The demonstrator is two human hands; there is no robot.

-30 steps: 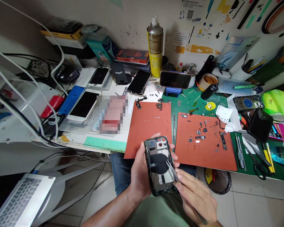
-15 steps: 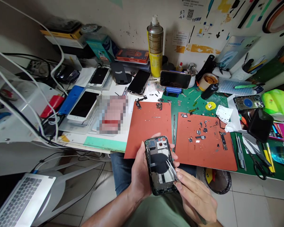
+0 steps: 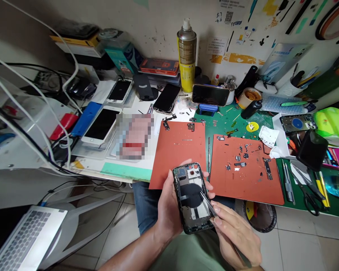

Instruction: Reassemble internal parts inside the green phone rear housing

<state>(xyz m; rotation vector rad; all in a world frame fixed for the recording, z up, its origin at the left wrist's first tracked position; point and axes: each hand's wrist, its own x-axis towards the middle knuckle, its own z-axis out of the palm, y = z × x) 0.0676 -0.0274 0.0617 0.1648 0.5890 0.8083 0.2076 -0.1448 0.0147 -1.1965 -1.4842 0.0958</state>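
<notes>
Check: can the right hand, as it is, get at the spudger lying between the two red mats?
Probably not right away. The right hand is pinching tweezers over the opened phone. The spudger lies bare beyond the phone, with nothing on it, but the fingers are taken up.

Opened phone housing (image 3: 192,197) — upright, insides showing; tweezers (image 3: 209,203) touching it.

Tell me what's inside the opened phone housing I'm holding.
Inside the phone housing: a round black coil, a black strip crossing it, camera cutouts on top. The tweezers in the right hand reach in. The left hand covers its left edge.
</notes>
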